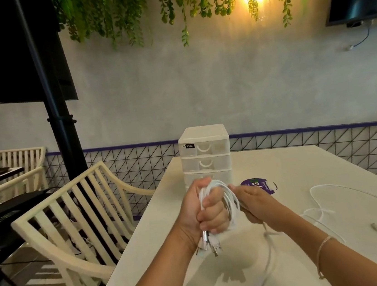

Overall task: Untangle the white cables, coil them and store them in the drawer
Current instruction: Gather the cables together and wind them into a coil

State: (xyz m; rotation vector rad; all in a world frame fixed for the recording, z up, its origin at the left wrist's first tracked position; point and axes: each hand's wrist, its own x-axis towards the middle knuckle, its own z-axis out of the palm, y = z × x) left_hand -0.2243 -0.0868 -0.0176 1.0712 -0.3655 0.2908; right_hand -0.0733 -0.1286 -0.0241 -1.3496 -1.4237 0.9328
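My left hand (pixel 205 212) grips a bundle of white cables (pixel 227 197) wound in loops around its fingers, with silver USB plugs (pixel 210 245) sticking out below the fist. My right hand (pixel 254 202) holds the free strand of the same cable close to the coil; its tail (pixel 268 251) hangs down toward the table. Another loose white cable (pixel 336 198) lies in curves on the white table (pixel 316 165) to the right. A small white three-drawer unit (pixel 205 155) stands behind my hands, all drawers closed.
A round purple sticker or coaster (pixel 263 187) lies beside the drawer unit. A cream slatted chair (pixel 77 213) stands at the table's left edge, with a black pole (pixel 63 134) and more chairs behind it. A tiled wall runs behind the table.
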